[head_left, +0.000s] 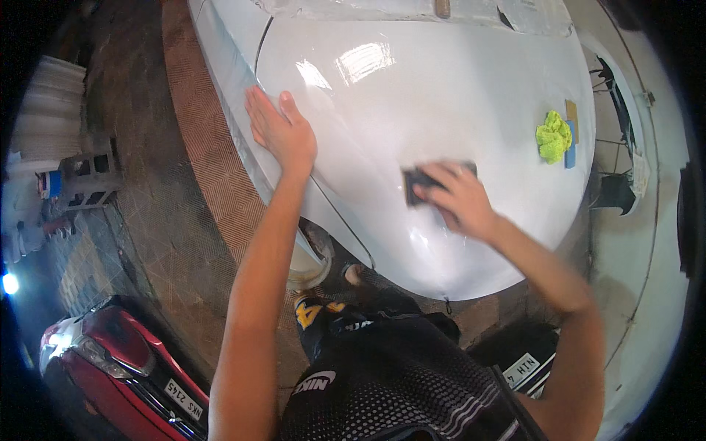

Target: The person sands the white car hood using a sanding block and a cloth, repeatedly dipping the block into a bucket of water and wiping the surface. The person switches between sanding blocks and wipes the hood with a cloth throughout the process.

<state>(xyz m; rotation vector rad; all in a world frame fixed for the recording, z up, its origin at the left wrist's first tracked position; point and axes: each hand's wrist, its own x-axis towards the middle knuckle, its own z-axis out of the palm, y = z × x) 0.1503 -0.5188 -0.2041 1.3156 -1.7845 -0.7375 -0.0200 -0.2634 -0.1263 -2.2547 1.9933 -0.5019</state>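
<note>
A glossy white car hood (441,88) spreads out in front of me. My left hand (283,132) lies flat on its left edge by the fender seam, fingers stretched out and holding nothing. Over the lower middle of the hood, my right hand (460,195) grips a dark rectangular sanding block (421,188), pressed against the paint. Some motion blur softens that hand, and its palm hides part of the block. To its right, a crumpled yellow-green cloth (553,137) rests on the hood.
Beside the cloth lie a blue block (571,147) and a tan strip (571,114). Plastic sheeting (412,16) covers the hood's far end. A detached white bumper (658,147) stands at right. A red car (110,367) is at lower left, and hollow concrete blocks (90,180) stand at left.
</note>
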